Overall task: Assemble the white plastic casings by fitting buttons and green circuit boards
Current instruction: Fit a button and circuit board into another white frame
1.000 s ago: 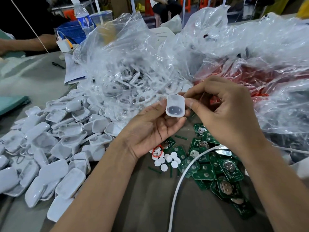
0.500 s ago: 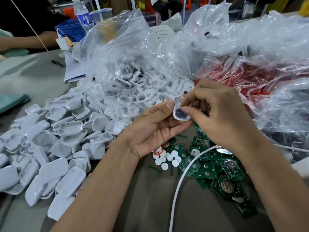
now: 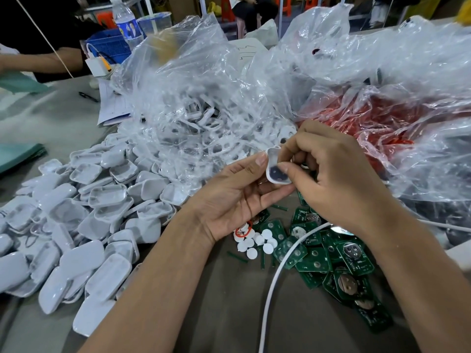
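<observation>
So the person at the bench is holding one small white casing (image 3: 276,171) up over the table (image 3: 191,314), hollow side facing them, with something dark and round sitting inside it. The left hand (image 3: 237,197) is cradling it from underneath, fingers curled up around the left edge and thumb under the bottom. The right hand (image 3: 339,179) is pinching the casing's right side, thumb and forefinger curled right onto the rim. Below the hands there's a heap of green circuit boards (image 3: 328,256) lying flat on the table, and just left of those a little scatter of white round buttons (image 3: 257,242), one of them with a red ring on it. A white cable (image 3: 276,284) is running across the boards toward the near edge. Off to the left a big pile of white casing halves (image 3: 84,225) is spreading over the tabletop, and behind it a clear plastic bag (image 3: 204,105) is holding more white parts, touching the pile. Another bag with red stuff (image 3: 382,115) is sitting on the right. Someone else's arm (image 3: 43,61) is resting at the far left.
</observation>
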Motion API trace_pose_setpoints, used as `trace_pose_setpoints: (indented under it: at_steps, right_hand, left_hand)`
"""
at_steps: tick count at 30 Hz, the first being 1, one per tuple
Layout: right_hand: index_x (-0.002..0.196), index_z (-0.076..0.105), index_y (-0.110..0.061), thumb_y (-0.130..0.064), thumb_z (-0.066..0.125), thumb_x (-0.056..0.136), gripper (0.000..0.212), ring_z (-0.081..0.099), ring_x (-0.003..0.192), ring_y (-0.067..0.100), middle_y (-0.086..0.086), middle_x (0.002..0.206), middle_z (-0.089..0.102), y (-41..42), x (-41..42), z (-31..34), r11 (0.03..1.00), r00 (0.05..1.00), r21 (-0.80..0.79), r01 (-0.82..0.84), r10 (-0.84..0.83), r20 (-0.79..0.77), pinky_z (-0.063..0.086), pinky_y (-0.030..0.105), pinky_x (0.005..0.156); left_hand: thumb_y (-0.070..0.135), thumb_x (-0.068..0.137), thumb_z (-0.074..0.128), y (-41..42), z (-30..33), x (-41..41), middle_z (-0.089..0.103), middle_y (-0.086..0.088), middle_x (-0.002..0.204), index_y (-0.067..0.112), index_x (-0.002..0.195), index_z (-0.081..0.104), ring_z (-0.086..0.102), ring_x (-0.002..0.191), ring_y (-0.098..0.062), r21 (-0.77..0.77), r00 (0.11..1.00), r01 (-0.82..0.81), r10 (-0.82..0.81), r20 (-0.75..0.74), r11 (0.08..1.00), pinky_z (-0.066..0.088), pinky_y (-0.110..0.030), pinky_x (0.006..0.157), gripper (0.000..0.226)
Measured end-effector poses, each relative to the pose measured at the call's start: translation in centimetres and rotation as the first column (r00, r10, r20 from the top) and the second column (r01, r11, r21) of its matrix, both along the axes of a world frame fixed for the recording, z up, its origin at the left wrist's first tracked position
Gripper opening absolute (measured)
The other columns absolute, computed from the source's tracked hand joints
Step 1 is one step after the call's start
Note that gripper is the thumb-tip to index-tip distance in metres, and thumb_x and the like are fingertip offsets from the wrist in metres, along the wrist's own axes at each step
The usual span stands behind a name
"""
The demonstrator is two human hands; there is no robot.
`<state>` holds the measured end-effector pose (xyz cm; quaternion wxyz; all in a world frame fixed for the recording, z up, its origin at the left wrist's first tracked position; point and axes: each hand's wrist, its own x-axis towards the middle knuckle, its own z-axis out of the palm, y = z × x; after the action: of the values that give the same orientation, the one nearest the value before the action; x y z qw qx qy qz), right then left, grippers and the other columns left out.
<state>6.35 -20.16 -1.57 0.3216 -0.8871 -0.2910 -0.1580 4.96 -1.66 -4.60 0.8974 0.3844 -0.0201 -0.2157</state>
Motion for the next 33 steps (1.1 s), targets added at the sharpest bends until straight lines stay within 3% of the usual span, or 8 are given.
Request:
trace_pose_setpoints:
  at_steps: [10, 15, 19, 22, 24, 28, 30, 33]
  right_hand:
    - [0.099, 0.079, -0.009, -0.008, 0.079, 0.089, 0.010, 0.048, 0.072, -0.009, -0.004, 0.089, 0.057, -0.55, 0.15, -0.17, 0.984, 0.982, 0.139, -0.109, 0.085, 0.167, 0.037, 0.006, 0.067]
    - [0.100, 0.083, -0.012, -0.008, 0.082, 0.087, 0.013, 0.056, 0.078, 0.002, 0.001, 0.090, 0.061, -0.37, 0.12, -0.22, 0.984, 0.982, 0.111, -0.140, 0.123, 0.145, 0.038, 0.005, 0.070]
    - [0.103, 0.082, -0.010, -0.010, 0.081, 0.089, 0.014, 0.050, 0.072, -0.006, 0.002, 0.091, 0.062, -0.28, -0.15, 0.04, 0.976, 0.984, 0.156, -0.153, 0.136, 0.117, 0.037, 0.006, 0.063]
    - [0.112, 0.077, -0.007, -0.026, 0.083, 0.087, 0.032, 0.050, 0.074, -0.001, -0.001, 0.097, 0.059, -0.42, -0.37, 0.33, 0.962, 0.982, 0.224, -0.159, 0.132, 0.132, 0.037, 0.006, 0.062]
    - [0.122, 0.072, -0.009, -0.039, 0.086, 0.079, 0.054, 0.052, 0.087, -0.001, -0.002, 0.107, 0.058, -0.67, -0.37, 0.58, 0.967, 0.985, 0.210, -0.145, 0.120, 0.125, 0.040, 0.007, 0.071]
    - [0.131, 0.067, -0.011, -0.050, 0.085, 0.073, 0.072, 0.058, 0.106, 0.012, -0.003, 0.120, 0.063, -0.66, -0.40, 0.70, 0.976, 0.984, 0.162, -0.149, 0.129, 0.124, 0.048, 0.024, 0.084]
    - [0.127, 0.068, -0.010, -0.047, 0.087, 0.074, 0.067, 0.060, 0.109, 0.019, -0.001, 0.119, 0.065, -0.56, -0.43, 0.67, 0.974, 0.981, 0.162, -0.157, 0.135, 0.142, 0.050, 0.023, 0.079]
    - [0.111, 0.075, -0.009, -0.040, 0.087, 0.080, 0.045, 0.060, 0.106, 0.027, 0.004, 0.115, 0.065, -0.52, -0.46, 0.54, 0.972, 0.974, 0.177, -0.155, 0.120, 0.194, 0.051, 0.027, 0.072]
  left_hand:
    - [0.014, 0.094, 0.060, 0.01, 0.27, -0.01, 0.069, -0.021, 0.121, -0.002, 0.114, 0.070, 0.073, 0.106, -0.028, -0.060, 1.000, -0.005, 0.005, 0.000, 0.998, 0.061, -0.040, 0.092, 0.028]
    - [0.017, 0.089, 0.063, -0.03, 0.26, 0.05, 0.068, -0.020, 0.118, -0.002, 0.114, 0.068, 0.072, 0.106, -0.027, -0.068, 1.000, -0.016, 0.015, -0.009, 0.998, 0.061, -0.040, 0.093, 0.032]
    - [0.016, 0.088, 0.064, -0.01, 0.15, 0.08, 0.074, -0.018, 0.108, 0.000, 0.107, 0.074, 0.075, 0.100, -0.026, -0.089, 1.000, -0.021, 0.021, -0.003, 0.996, 0.061, -0.039, 0.091, 0.026]
    - [0.017, 0.081, 0.072, 0.09, 0.27, 0.14, 0.073, -0.020, 0.113, 0.001, 0.105, 0.076, 0.075, 0.102, -0.029, -0.125, 1.000, -0.021, 0.022, 0.010, 0.992, 0.060, -0.040, 0.094, 0.029]
    - [0.019, 0.080, 0.073, 0.25, 0.28, 0.12, 0.072, -0.020, 0.121, 0.001, 0.115, 0.075, 0.074, 0.104, -0.030, -0.113, 1.000, -0.016, 0.019, 0.023, 0.993, 0.059, -0.040, 0.095, 0.039]
    - [0.023, 0.079, 0.085, 0.34, 0.27, 0.04, 0.069, -0.017, 0.127, 0.001, 0.128, 0.068, 0.073, 0.104, -0.029, -0.116, 0.998, 0.040, -0.033, 0.062, 0.992, 0.063, -0.037, 0.085, 0.056]
    - [0.025, 0.076, 0.088, 0.35, 0.18, 0.10, 0.070, -0.017, 0.125, 0.001, 0.126, 0.068, 0.074, 0.101, -0.029, -0.126, 0.996, 0.058, -0.049, 0.073, 0.990, 0.063, -0.038, 0.085, 0.059]
    - [0.024, 0.076, 0.089, 0.41, 0.07, 0.12, 0.071, -0.017, 0.122, 0.003, 0.123, 0.070, 0.074, 0.101, -0.027, -0.146, 0.995, 0.074, -0.065, 0.072, 0.986, 0.057, -0.040, 0.095, 0.055]
